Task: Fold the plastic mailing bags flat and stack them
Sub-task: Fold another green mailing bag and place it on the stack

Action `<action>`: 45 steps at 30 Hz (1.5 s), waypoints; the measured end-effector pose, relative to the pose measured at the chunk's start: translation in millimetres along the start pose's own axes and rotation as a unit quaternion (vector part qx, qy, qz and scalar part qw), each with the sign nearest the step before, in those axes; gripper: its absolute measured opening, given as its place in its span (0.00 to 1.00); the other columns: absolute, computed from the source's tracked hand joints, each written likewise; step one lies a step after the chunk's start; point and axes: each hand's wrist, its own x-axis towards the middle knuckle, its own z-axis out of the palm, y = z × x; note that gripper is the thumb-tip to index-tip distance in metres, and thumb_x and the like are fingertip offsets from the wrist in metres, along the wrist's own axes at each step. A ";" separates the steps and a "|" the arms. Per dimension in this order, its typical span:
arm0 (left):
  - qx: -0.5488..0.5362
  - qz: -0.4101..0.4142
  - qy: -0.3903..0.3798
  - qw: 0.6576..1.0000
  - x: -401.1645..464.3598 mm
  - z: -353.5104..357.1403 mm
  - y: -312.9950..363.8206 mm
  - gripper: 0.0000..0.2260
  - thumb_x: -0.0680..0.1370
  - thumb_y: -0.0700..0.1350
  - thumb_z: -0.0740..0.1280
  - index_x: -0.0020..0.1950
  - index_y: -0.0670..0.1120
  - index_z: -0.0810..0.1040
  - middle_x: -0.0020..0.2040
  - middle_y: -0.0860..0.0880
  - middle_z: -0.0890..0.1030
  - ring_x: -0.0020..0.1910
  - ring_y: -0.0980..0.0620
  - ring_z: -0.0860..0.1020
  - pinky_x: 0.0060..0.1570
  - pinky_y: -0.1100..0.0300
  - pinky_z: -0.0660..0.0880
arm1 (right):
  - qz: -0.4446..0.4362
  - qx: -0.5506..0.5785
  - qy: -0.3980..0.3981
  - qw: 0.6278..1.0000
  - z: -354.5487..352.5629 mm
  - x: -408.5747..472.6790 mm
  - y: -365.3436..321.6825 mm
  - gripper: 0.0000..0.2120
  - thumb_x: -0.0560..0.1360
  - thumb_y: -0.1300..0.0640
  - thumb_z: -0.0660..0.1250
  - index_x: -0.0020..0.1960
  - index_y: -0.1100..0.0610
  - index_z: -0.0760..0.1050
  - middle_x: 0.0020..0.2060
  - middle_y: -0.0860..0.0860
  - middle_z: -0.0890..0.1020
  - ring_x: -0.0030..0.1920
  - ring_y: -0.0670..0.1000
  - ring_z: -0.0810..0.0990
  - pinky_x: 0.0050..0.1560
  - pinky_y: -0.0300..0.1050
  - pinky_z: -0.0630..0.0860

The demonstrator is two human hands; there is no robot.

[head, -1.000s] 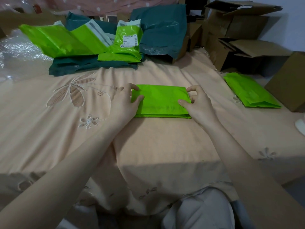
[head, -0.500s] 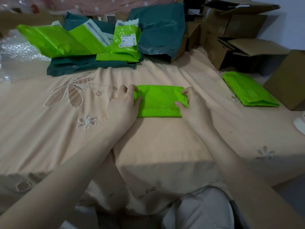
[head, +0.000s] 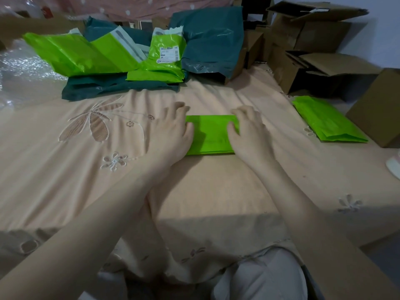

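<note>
A folded bright green mailing bag (head: 211, 135) lies flat on the peach bedspread (head: 86, 169) in the middle of the view. My left hand (head: 173, 131) presses on its left end, palm down, fingers spread. My right hand (head: 249, 131) presses on its right end the same way and covers that edge. A second folded green bag (head: 326, 122) lies apart at the right. At the back sits a heap of unfolded bags: a large green one (head: 71, 53), a green one with a white label (head: 166, 55) and dark teal ones (head: 212, 37).
Open cardboard boxes (head: 311, 37) crowd the back right, and one closed box (head: 376, 113) stands beside the folded bag at the right. Bubble wrap (head: 23, 68) lies at the far left. A white object (head: 394, 165) pokes in at the right edge.
Both hands have slid inward over the bag's ends and flattened onto it, so less of the green bag shows between them. The view has shifted slightly.
</note>
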 end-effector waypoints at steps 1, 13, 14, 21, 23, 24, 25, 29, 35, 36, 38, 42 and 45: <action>-0.002 0.028 -0.039 0.999 2.5 3.8 5.3 0.28 0.76 0.52 0.46 0.72 0.42 0.64 0.73 0.44 0.63 0.71 0.45 0.61 0.69 0.54 0.55 | -0.034 -0.014 -0.039 0.999 3.7 4.6 -8.3 0.20 0.78 0.50 0.54 0.67 0.55 0.68 0.68 0.52 0.69 0.69 0.54 0.66 0.65 0.57 0.67; 0.000 -0.032 -0.229 0.973 25.3 25.5 9.7 0.22 0.81 0.51 0.47 0.76 0.54 0.55 0.77 0.50 0.53 0.76 0.48 0.51 0.73 0.49 0.48 | -0.013 -0.003 -0.234 0.972 25.5 31.7 -14.1 0.23 0.79 0.44 0.48 0.72 0.49 0.63 0.73 0.48 0.64 0.73 0.50 0.60 0.72 0.51 0.57; 0.002 -0.035 -0.229 0.973 28.7 26.5 8.5 0.22 0.81 0.52 0.48 0.75 0.54 0.56 0.77 0.50 0.55 0.76 0.48 0.52 0.73 0.47 0.49 | -0.001 -0.010 -0.237 0.971 24.3 34.1 -13.0 0.23 0.79 0.43 0.49 0.71 0.48 0.63 0.72 0.48 0.65 0.72 0.51 0.61 0.70 0.52 0.58; -0.066 -0.084 -0.207 0.972 27.3 26.7 -0.8 0.27 0.77 0.59 0.53 0.75 0.52 0.57 0.77 0.44 0.54 0.76 0.49 0.50 0.73 0.48 0.48 | 0.055 0.034 -0.257 0.964 20.8 35.3 -9.4 0.29 0.75 0.36 0.53 0.73 0.47 0.57 0.73 0.52 0.62 0.72 0.56 0.60 0.71 0.55 0.57; -0.170 -0.095 -0.183 0.964 25.4 19.9 -4.3 0.27 0.76 0.56 0.54 0.75 0.52 0.57 0.77 0.45 0.52 0.76 0.51 0.48 0.73 0.52 0.46 | 0.059 0.049 -0.237 0.969 17.4 31.1 -10.2 0.31 0.74 0.35 0.56 0.73 0.47 0.58 0.75 0.52 0.58 0.74 0.55 0.56 0.72 0.57 0.54; -0.231 -0.100 -0.162 0.954 24.0 14.4 -7.0 0.27 0.76 0.53 0.53 0.75 0.51 0.57 0.77 0.46 0.52 0.76 0.52 0.48 0.72 0.56 0.47 | 0.051 0.042 -0.203 0.977 14.5 27.0 -10.8 0.30 0.74 0.36 0.58 0.72 0.47 0.60 0.75 0.50 0.57 0.75 0.54 0.56 0.72 0.57 0.54; -0.268 -0.100 -0.141 0.948 21.1 8.8 -10.7 0.26 0.77 0.51 0.53 0.75 0.49 0.58 0.77 0.47 0.53 0.76 0.54 0.49 0.69 0.62 0.48 | 0.035 0.037 -0.152 0.987 10.9 21.8 -11.7 0.27 0.75 0.38 0.59 0.71 0.48 0.63 0.75 0.50 0.58 0.75 0.53 0.56 0.72 0.57 0.56; -0.170 -0.008 -0.125 0.977 -10.7 -12.6 -26.7 0.28 0.76 0.50 0.49 0.76 0.46 0.56 0.77 0.51 0.54 0.75 0.55 0.54 0.67 0.69 0.48 | -0.033 0.073 -0.020 0.997 -2.2 -6.3 -24.4 0.20 0.77 0.51 0.59 0.67 0.57 0.71 0.72 0.51 0.66 0.72 0.51 0.63 0.71 0.52 0.61; 0.035 0.049 -0.187 0.981 -43.3 -18.3 -34.0 0.40 0.65 0.59 0.35 0.77 0.49 0.50 0.78 0.54 0.51 0.75 0.55 0.54 0.71 0.59 0.51 | -0.103 -0.008 -0.075 0.992 5.4 -46.6 -66.2 0.28 0.75 0.49 0.46 0.71 0.58 0.66 0.73 0.51 0.66 0.71 0.51 0.65 0.69 0.50 0.62; 0.047 0.053 -0.184 0.980 -45.2 -17.7 -31.9 0.40 0.66 0.60 0.35 0.77 0.50 0.51 0.77 0.54 0.53 0.75 0.55 0.55 0.70 0.59 0.52 | -0.112 -0.008 -0.079 0.991 8.4 -49.1 -72.2 0.30 0.74 0.48 0.44 0.71 0.59 0.66 0.72 0.52 0.67 0.71 0.51 0.66 0.69 0.51 0.63; 0.049 0.067 -0.168 0.982 -49.9 -17.3 -27.4 0.37 0.69 0.60 0.35 0.76 0.51 0.55 0.75 0.53 0.59 0.73 0.54 0.58 0.69 0.56 0.56 | -0.121 -0.017 -0.088 0.989 13.8 -51.8 -79.3 0.31 0.74 0.48 0.43 0.71 0.59 0.67 0.71 0.52 0.68 0.70 0.51 0.67 0.69 0.52 0.64; 0.064 0.087 -0.139 0.984 -58.1 -17.4 -23.3 0.34 0.71 0.58 0.37 0.75 0.51 0.58 0.73 0.54 0.63 0.70 0.54 0.63 0.65 0.55 0.61 | -0.127 -0.037 -0.106 0.986 18.1 -55.8 -78.2 0.32 0.74 0.47 0.41 0.71 0.58 0.66 0.71 0.52 0.69 0.70 0.50 0.67 0.70 0.51 0.63; 0.071 0.067 -0.132 0.986 -60.1 -17.8 -20.8 0.35 0.70 0.57 0.36 0.76 0.50 0.57 0.74 0.55 0.62 0.71 0.55 0.62 0.65 0.57 0.60 | -0.127 -0.047 -0.116 0.984 19.1 -55.8 -74.6 0.33 0.74 0.47 0.41 0.71 0.59 0.67 0.70 0.52 0.70 0.70 0.51 0.67 0.70 0.52 0.64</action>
